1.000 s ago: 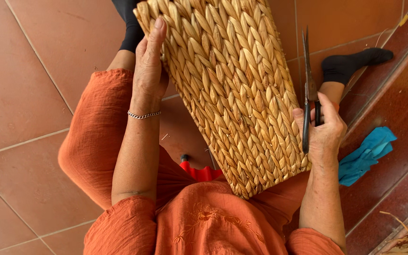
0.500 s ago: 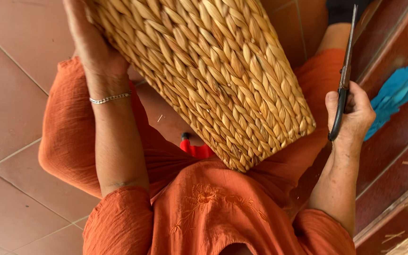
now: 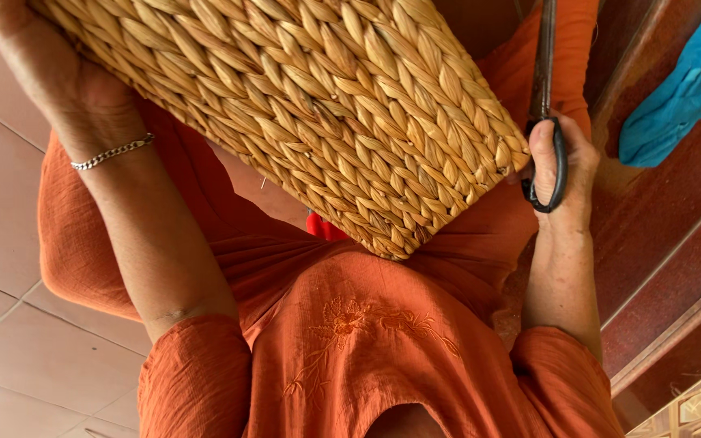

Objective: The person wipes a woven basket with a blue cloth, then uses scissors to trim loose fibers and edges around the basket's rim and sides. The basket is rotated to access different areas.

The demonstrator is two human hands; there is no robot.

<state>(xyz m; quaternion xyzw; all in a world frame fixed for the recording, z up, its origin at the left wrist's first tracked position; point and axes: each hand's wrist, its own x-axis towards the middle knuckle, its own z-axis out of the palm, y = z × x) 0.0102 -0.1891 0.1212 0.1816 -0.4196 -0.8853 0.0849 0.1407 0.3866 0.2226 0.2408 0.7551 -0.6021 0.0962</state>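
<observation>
The woven basket [image 3: 302, 105] sat tilted across the person's lap, its lower corner pointing down at the orange tunic [image 3: 350, 341]. The left hand [image 3: 66, 89] gripped the basket's left side, fingers hidden behind the weave, a silver bracelet [image 3: 111, 152] on the wrist. The right hand [image 3: 565, 166] was closed around black scissors [image 3: 545, 113], thumb through a handle loop, blades pointing up, just beside the basket's right edge. A blue cloth [image 3: 679, 81] lay on the red step [image 3: 659, 243] at the far right.
</observation>
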